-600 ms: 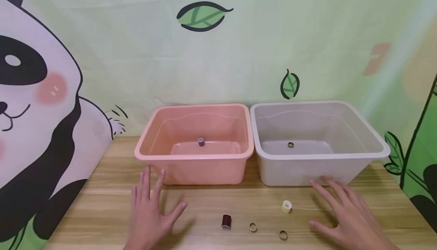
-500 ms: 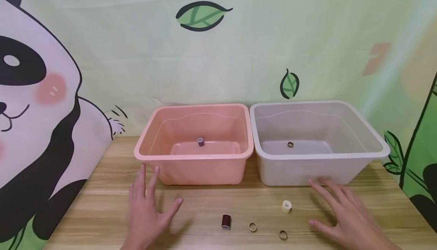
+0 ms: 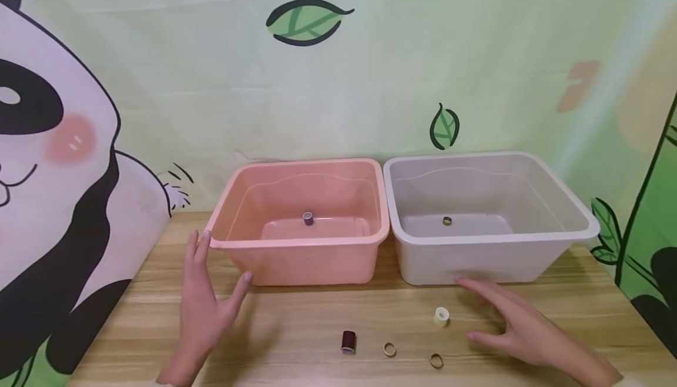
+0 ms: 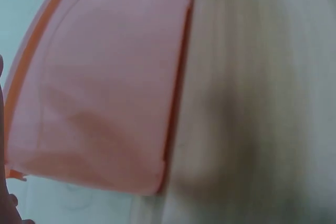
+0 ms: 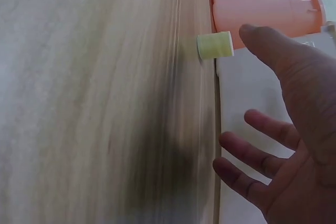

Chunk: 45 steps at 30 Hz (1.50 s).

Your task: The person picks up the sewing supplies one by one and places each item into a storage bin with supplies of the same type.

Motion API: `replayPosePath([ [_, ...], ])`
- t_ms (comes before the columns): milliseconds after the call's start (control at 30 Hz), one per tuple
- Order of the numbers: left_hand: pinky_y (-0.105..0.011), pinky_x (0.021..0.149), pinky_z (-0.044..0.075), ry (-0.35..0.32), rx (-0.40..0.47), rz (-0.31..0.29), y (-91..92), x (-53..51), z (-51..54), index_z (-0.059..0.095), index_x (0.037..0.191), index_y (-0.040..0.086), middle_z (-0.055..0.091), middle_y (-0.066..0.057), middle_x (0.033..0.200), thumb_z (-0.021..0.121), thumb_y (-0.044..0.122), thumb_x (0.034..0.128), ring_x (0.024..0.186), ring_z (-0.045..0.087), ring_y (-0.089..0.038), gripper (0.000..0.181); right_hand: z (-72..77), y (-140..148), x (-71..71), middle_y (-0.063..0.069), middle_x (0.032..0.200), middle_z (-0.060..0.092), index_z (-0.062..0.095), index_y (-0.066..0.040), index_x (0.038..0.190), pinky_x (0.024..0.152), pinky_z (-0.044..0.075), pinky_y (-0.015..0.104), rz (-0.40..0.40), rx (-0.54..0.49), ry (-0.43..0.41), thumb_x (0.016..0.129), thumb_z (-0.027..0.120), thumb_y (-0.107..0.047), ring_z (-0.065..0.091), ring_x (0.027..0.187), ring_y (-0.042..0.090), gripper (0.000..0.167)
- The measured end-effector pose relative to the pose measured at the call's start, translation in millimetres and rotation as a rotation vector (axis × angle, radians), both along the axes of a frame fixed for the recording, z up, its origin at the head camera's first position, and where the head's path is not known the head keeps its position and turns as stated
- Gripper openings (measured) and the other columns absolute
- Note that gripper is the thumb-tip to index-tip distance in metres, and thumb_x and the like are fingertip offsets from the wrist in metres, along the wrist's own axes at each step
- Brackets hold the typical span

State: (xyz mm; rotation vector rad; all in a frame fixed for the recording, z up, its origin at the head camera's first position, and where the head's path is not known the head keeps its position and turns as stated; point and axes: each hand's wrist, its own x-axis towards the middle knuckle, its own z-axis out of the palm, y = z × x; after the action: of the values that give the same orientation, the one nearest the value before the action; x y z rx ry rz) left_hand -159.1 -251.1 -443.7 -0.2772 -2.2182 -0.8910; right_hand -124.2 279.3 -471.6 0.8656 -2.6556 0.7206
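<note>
Your left hand (image 3: 203, 308) has fingers up, thumb apart from them, at the near left corner of the pink rectangular plastic tub (image 3: 296, 262); fingertips overlap the rim in the head view, can't tell if they touch. Your right hand (image 3: 520, 325) has fingers and thumb apart, fingertips before the front wall of the pale grey rectangular plastic tub (image 3: 476, 261); contact unclear. Nearest your right thumb: the cream cylindrical thread spool (image 3: 441, 316), upright on the wood-grain tabletop (image 3: 296, 322).

Further toward you, the dark maroon cylindrical thread spool (image 3: 348, 342) lies on its side, then two round gold-coloured rings (image 3: 389, 355) lie to its right.

Head view gives you the tub interiors: a small purple-grey spool (image 3: 308, 218) in the pink one, a small gold-coloured ring (image 3: 447, 221) in the grey one. Right wrist view separates three of your fingers from the thumb and shows dotted patterning on one tabletop ring. Left wrist view gets the pink tub's outer wall with shadow across it, only a sliver of your hand.

Count: two tubs side by side, three spools (two on tabletop, one in pink), three rings (two on tabletop, one in grey). Behind: pale green panda-print backdrop (image 3: 370, 81).
</note>
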Motion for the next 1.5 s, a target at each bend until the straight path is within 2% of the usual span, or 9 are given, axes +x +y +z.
replayPosePath([
  [167,-0.068,0.112,0.032,-0.022,0.054,-0.042,-3.4,-14.3,13.1,0.023,0.164,0.016,0.034,-0.017,0.162,0.077,0.017,0.0863,0.145,0.035,-0.039,0.094,-3.2,-5,-6.6,0.001,0.138,0.063,0.052,-0.016,0.149,0.095,0.05,0.018,0.09,-0.057,-0.011,0.076,0.093,-0.026,0.065,0.113,0.017,0.085],
  [300,-0.068,0.107,0.039,-0.09,0.101,-0.059,-3.7,-22.0,21.3,0.022,0.164,0.024,0.039,-0.015,0.159,0.072,0.018,0.092,0.139,0.045,-0.041,0.088,-4.6,-11,-10.6,0.0,0.129,0.068,0.054,-0.014,0.147,0.087,0.057,0.03,0.106,-0.078,-0.064,0.078,0.091,-0.026,0.066,0.107,0.015,0.079],
  [367,-0.063,0.111,0.039,-0.149,0.137,-0.068,-4.2,-25.4,24.1,0.02,0.164,0.027,0.036,-0.011,0.161,0.07,0.019,0.0959,0.14,0.045,-0.04,0.085,-5.8,-14,-12.8,-0.001,0.126,0.069,0.054,-0.013,0.146,0.083,0.058,0.033,0.11,-0.079,-0.089,0.08,0.09,-0.028,0.066,0.102,0.013,0.076],
  [467,-0.044,0.115,0.041,-0.234,0.208,-0.084,-5.5,-30.1,26.1,0.019,0.162,0.028,0.033,-0.005,0.163,0.068,0.021,0.0998,0.141,0.045,-0.035,0.079,-7.6,-17,-16.0,0.0,0.122,0.071,0.055,-0.01,0.144,0.081,0.058,0.033,0.122,-0.079,-0.113,0.082,0.089,-0.028,0.066,0.098,0.012,0.073],
  [600,-0.023,0.109,0.043,-0.281,0.282,-0.108,-8.4,-35.5,25.6,0.023,0.16,0.02,0.036,-0.003,0.162,0.065,0.022,0.1018,0.138,0.048,-0.028,0.072,-10.1,-20,-19.1,0.0,0.118,0.072,0.058,-0.008,0.139,0.08,0.059,0.032,0.142,-0.109,-0.141,0.081,0.089,-0.024,0.067,0.098,0.012,0.067],
  [767,-0.024,0.106,0.046,-0.327,0.366,-0.13,-10.8,-39.4,23.8,0.027,0.155,0.014,0.043,-0.009,0.155,0.063,0.024,0.1032,0.134,0.051,-0.027,0.064,-12.1,-24,-22.8,-0.004,0.116,0.071,0.064,-0.011,0.129,0.081,0.058,0.03,0.15,-0.141,-0.182,0.083,0.088,-0.02,0.066,0.099,0.011,0.053],
  [967,-0.01,0.098,0.044,-0.358,0.429,-0.18,-11.0,-41.0,21.1,0.025,0.154,0.011,0.041,-0.017,0.155,0.06,0.024,0.1046,0.134,0.049,-0.033,0.062,-16.4,-27,-25.7,-0.008,0.112,0.07,0.068,-0.016,0.119,0.081,0.057,0.03,0.162,-0.139,-0.162,0.083,0.087,-0.016,0.065,0.096,0.01,0.04],
  [1300,-0.01,0.095,0.046,-0.401,0.524,-0.283,-16.3,-44.4,14.5,0.02,0.155,0.019,0.033,-0.017,0.159,0.058,0.017,0.1051,0.136,0.045,-0.034,0.063,-19.0,-29,-30.2,-0.017,0.103,0.065,0.068,-0.028,0.105,0.077,0.056,0.028,0.182,-0.1,-0.084,0.083,0.086,-0.014,0.062,0.091,0.006,0.032],
  [1500,-0.011,0.095,0.047,-0.413,0.536,-0.295,-17.6,-44.0,12.4,0.021,0.155,0.02,0.033,-0.017,0.159,0.058,0.019,0.1055,0.135,0.046,-0.032,0.062,-20.0,-30,-30.5,-0.016,0.101,0.064,0.068,-0.027,0.102,0.076,0.055,0.028,0.197,-0.096,-0.05,0.082,0.086,-0.012,0.06,0.089,0.005,0.031],
])
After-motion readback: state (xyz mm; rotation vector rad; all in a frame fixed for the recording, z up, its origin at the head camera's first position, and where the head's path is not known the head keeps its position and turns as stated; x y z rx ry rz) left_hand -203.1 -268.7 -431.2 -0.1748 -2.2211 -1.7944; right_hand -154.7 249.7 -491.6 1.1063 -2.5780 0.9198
